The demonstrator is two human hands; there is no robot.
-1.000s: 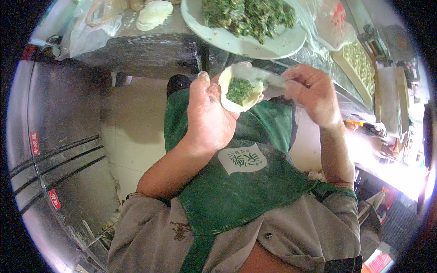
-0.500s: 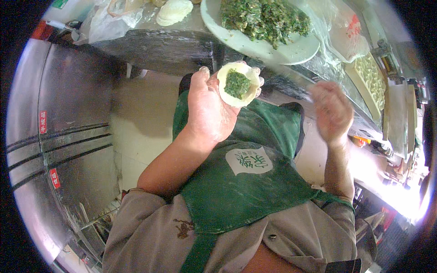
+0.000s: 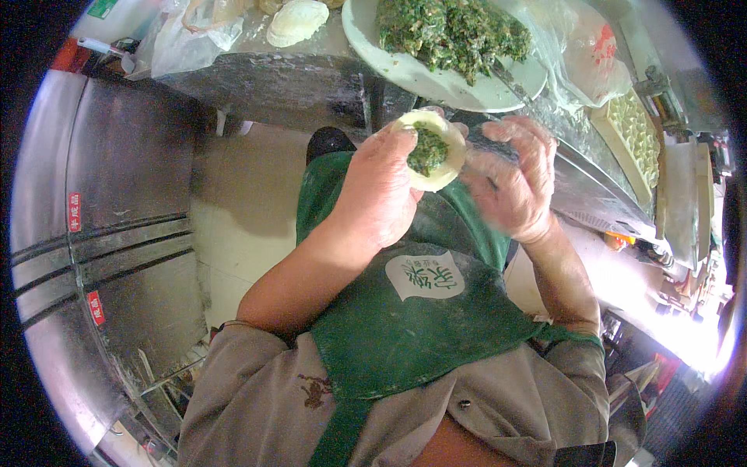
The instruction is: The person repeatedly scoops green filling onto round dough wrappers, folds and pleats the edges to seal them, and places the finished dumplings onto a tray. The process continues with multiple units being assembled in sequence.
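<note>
My left hand (image 3: 380,187) holds a round, pale dumpling wrapper (image 3: 447,177) from its left side, the thumb on the near face and fingertips behind the far edge. A mound of chopped green filling (image 3: 428,149) lies in the wrapper's middle. The wrapper is unfolded. Just to the right of it, my right hand (image 3: 523,183) is curved with its fingers and thumb apart, holding nothing, slightly blurred. Beyond both hands stands a large white plate (image 3: 372,48) heaped with green filling (image 3: 447,35). A thin, dark utensil (image 3: 510,80) rests on the plate's right part.
A stack of pale wrappers (image 3: 298,22) lies on the worktable, left of the plate. Beside it is a clear plastic bag (image 3: 194,43); another plastic bag (image 3: 595,66) lies right of the plate. Further right stands a tray (image 3: 626,148) with rows of dumplings. Steel cabinet doors (image 3: 132,156) stand at left.
My right hand has come left from over the table's edge to beside the wrapper. The left hand has shifted slightly right, and its thumb now lies over the wrapper's edge. The utensil on the plate now shows.
</note>
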